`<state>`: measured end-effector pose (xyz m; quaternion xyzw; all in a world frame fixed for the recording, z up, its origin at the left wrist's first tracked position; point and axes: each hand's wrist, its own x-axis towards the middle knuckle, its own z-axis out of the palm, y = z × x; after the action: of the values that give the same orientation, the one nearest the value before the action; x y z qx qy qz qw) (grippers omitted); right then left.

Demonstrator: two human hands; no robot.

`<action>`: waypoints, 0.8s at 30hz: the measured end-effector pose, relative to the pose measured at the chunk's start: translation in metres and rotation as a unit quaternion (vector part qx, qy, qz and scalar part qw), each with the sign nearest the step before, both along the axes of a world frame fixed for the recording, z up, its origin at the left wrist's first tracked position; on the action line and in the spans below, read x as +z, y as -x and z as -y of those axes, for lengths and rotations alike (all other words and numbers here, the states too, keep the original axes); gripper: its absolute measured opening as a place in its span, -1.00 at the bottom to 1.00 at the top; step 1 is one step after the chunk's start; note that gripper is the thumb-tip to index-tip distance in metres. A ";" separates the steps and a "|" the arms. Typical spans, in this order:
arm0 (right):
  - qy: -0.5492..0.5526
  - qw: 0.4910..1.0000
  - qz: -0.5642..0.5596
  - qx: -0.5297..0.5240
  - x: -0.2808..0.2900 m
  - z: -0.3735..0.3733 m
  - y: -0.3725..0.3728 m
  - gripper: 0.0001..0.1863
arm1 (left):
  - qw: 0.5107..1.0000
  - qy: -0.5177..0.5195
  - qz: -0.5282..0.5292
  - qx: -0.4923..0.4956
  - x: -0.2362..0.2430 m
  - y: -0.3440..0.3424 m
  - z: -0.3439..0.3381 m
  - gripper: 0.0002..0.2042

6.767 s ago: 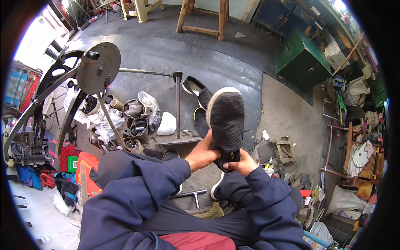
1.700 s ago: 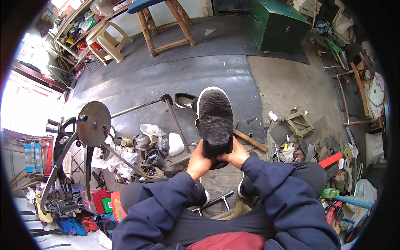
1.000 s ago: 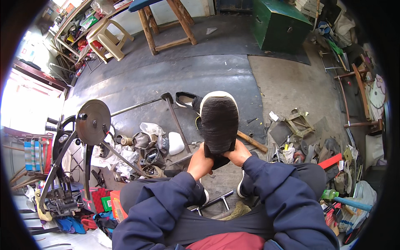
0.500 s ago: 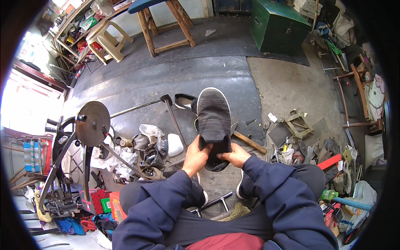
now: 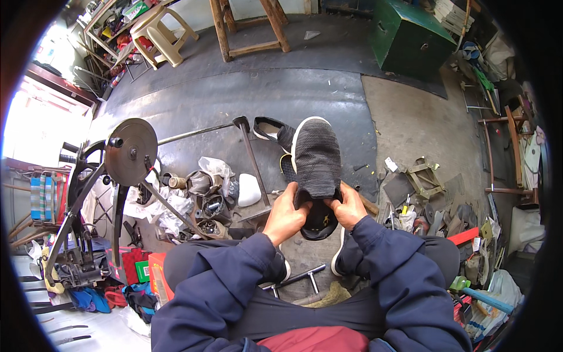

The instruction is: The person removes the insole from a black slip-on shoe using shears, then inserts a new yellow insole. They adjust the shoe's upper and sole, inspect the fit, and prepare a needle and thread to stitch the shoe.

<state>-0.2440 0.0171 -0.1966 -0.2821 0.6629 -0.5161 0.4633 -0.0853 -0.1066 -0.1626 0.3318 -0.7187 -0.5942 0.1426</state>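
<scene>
Between both hands I hold a black knitted slip-on sneaker [image 5: 317, 155] with a white sole edge, its toe pointing away from me. My left hand [image 5: 286, 215] grips the left side of the shoe's opening, the thumb at the inner edge. On the opposite side my right hand [image 5: 350, 207] is closed around the rim, its thumb also at the opening. A yellow mark shows on the dark insole. Just beyond, a second dark shoe [image 5: 271, 130] with a pale lining lies on the floor, partly hidden by the held one.
A hand-cranked machine with a round wheel [image 5: 131, 154] stands at left. Nearby are a metal shoe-last stand [image 5: 249, 155], plastic bags of parts [image 5: 212, 206] and a white rounded piece [image 5: 249, 190]. Scraps and a metal frame [image 5: 423, 177] lie right; a green chest [image 5: 413, 44] stands behind.
The held shoe has tilted, and its opening now shows more of the insole with the yellow mark. My right hand has moved up along the rim. The whole view has shifted slightly.
</scene>
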 end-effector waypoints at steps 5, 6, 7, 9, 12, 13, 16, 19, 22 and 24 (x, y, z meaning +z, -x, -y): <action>-0.006 1.000 -0.017 -0.001 0.010 0.002 -0.001 -0.50 | 1.000 -0.001 0.017 -0.001 0.001 -0.001 0.001 -0.59; -0.001 1.000 0.014 -0.004 0.011 0.002 0.000 -0.50 | 1.000 -0.007 0.021 0.001 0.001 -0.001 0.001 -0.60; -0.004 0.999 0.046 -0.008 0.011 0.002 0.000 -0.50 | 1.000 -0.018 0.024 0.003 0.002 -0.001 0.001 -0.60; 0.020 0.998 0.054 0.004 0.011 0.002 -0.001 -0.50 | 0.999 -0.012 0.033 0.000 0.004 -0.001 0.002 -0.61; 0.011 0.999 0.051 0.004 0.008 0.001 -0.003 -0.49 | 0.999 0.007 0.048 0.009 0.009 -0.001 -0.002 -0.62; -0.007 0.999 0.050 0.004 0.007 0.000 -0.005 -0.49 | 0.999 0.015 0.045 0.016 0.012 -0.001 -0.004 -0.62; -0.027 0.999 0.016 -0.003 0.002 0.000 -0.004 -0.48 | 0.998 0.021 0.054 0.018 0.017 0.000 -0.003 -0.62; 0.020 0.998 0.062 -0.021 -0.002 0.000 -0.003 -0.58 | 0.996 -0.024 0.091 -0.002 0.017 0.001 0.001 -0.55; 0.003 0.998 0.061 -0.023 0.003 0.001 -0.004 -0.58 | 0.995 -0.037 0.091 -0.006 0.010 0.001 0.002 -0.57; -0.049 0.998 -0.026 -0.011 0.015 0.004 -0.005 -0.54 | 0.997 -0.033 0.071 0.010 0.003 0.001 0.002 -0.57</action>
<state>-0.2392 0.0134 -0.1820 -0.2644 0.7024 -0.4806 0.4537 -0.0862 -0.1086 -0.1597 0.3845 -0.7037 -0.5912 0.0862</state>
